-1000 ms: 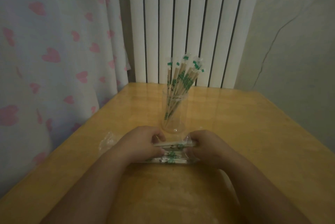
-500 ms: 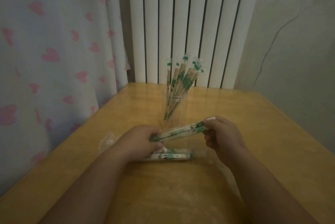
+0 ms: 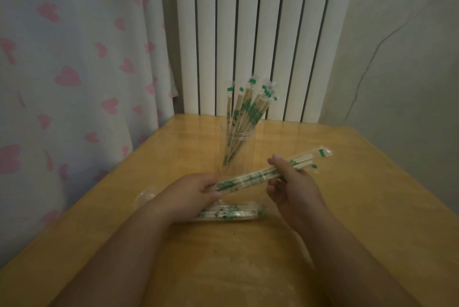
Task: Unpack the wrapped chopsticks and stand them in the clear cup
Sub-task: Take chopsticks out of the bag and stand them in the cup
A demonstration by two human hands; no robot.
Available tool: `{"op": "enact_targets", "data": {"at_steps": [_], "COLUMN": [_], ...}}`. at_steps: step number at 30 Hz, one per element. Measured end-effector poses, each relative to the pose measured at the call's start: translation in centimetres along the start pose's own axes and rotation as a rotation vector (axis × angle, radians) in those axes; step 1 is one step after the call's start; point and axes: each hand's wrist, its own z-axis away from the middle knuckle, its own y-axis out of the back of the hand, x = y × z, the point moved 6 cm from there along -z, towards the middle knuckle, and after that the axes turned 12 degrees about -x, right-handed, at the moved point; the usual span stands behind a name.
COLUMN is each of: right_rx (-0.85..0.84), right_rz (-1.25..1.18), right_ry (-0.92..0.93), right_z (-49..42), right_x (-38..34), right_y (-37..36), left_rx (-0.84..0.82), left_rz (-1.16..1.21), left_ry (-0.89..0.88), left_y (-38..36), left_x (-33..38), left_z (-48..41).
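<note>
Gripping 2 wrapped pairs (image 3: pixel 260 175) w/ both hands: left hand (image 3: pixel 191 192), right hand (image 3: pixel 291 182), fingers closed.

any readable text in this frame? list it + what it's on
None legible.
Held chopsticks: green print on wrappers, too blurred to read.
Chopsticks in cup: green marks, too small to read.
Pack on table: green print, blurred.
Curtain: pink hearts only, no text.

Wrapped chopsticks (image 3: pixel 263 174) are slanting above the table before the cup (image 3: pixel 236 150), which is holding more upright.
</note>
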Motion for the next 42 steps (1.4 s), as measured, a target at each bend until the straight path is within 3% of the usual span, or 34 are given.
{"op": "enact_targets", "data": {"at_steps": [4,8,13,21,27,31,38,42], "right_rx": [-0.035,0.124,0.015,0.39,0.556,0.462,0.353,0.324], "right_rz": [0.163,0.21,0.237,0.401,0.406,0.361,0.375,0.394], "right_ry": [-0.047,0.11,0.043,0.456,0.589,0.565,0.558,0.562], "right_z": [-0.1,-0.2,0.0,1.9,3.3,3.0,2.8,2.4], "right_x": [0.5,-1.6,-0.6,-5.0,-6.4,-6.0,-6.3,-7.4], "right_y": [-0.8,0.8,-0.3,1.9,2.1,1.3,-0.5,-1.5], "left_rx": [-0.015,0.011,0.017,0.086,0.016,-0.026,0.173,0.155], "left_rz": [-0.022,-0.035,-0.066,0.006,-0.061,-0.024,0.124,0.261], "left_ry": [-0.001,-0.02,-0.019,0.029,0.11,0.144,0.079,0.088], "left_y": [0.0,0.2,0.2,0.5,-0.1,-0.2,2.9,3.9], "left_x": [0.0,0.4,0.3,0.1,0.3,0.2,1.9,3.0], "left_z": [0.1,0.2,0.0,0.1,0.1,0.2,-0.3,-2.0]}}
